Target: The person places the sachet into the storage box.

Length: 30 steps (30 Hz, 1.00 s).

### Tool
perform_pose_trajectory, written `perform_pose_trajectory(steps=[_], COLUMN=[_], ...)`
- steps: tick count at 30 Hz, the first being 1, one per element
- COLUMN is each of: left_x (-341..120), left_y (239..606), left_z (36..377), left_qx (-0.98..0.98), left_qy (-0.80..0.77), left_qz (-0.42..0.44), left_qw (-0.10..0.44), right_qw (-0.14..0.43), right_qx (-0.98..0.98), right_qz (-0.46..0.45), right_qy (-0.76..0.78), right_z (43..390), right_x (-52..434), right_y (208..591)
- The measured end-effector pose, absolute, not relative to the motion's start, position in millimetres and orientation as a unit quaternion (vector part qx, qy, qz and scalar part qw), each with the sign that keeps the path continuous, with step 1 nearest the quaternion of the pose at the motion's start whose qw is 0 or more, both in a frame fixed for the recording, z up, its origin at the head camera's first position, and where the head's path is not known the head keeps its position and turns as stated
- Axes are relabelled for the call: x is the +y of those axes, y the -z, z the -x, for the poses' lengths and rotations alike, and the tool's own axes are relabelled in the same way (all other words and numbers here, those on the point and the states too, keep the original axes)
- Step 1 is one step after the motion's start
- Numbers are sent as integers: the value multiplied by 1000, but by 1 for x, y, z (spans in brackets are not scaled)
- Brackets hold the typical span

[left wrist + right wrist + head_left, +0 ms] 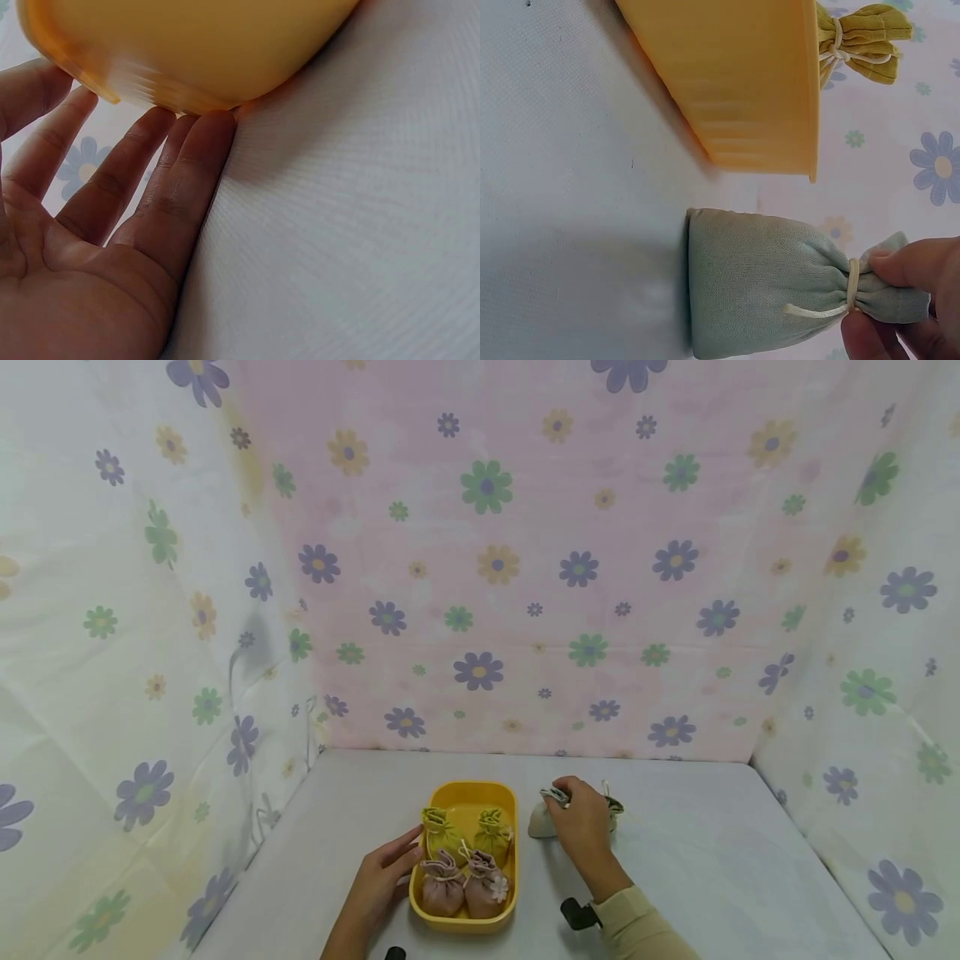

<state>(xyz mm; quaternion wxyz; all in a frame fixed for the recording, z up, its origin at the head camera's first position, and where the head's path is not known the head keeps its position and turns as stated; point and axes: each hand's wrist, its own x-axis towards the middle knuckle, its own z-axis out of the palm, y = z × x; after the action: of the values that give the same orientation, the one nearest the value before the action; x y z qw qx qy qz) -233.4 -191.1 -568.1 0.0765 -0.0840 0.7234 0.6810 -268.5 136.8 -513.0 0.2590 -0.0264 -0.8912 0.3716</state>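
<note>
A pale green pouch (761, 281) stands on the table (697, 860), just right of the yellow tray (468, 795). The right hand (579, 827) pinches its gathered neck at the drawstring, thumb and fingertips (907, 262) clamped on the cloth. In the tray sit four pouches: two olive ones (441, 831) at the far end and two pink ones (444, 887) at the near end. The left hand (382, 877) rests on the table at the tray's left side, fingers (180, 180) straight and close together, their tips touching the tray's wall. Flowered cloth (487, 568) hangs behind and on both sides.
</note>
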Motion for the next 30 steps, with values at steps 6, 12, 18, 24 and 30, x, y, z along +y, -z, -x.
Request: perform_pose_trajectory(steps=[6, 12, 18, 24, 30], left_x=[-192, -193, -193, -192, -192], left_y=[569, 568, 567, 570, 570], left_z=[235, 236, 235, 234, 234], left_qx=[720, 722, 721, 721, 720], left_qy=[-684, -683, -684, -684, -684], left_qz=[84, 76, 82, 81, 84], left_qw=[80, 79, 80, 79, 79], right_qw=[278, 295, 301, 304, 304], right_qx=[-888, -883, -883, -885, -887], right_qz=[8, -16, -21, -25, -27], right_qy=[-366, -364, -359, -353, -347], right_z=[269, 268, 269, 270, 270], right_x=[137, 135, 135, 133, 128], right_y=[507, 497, 488, 479, 469])
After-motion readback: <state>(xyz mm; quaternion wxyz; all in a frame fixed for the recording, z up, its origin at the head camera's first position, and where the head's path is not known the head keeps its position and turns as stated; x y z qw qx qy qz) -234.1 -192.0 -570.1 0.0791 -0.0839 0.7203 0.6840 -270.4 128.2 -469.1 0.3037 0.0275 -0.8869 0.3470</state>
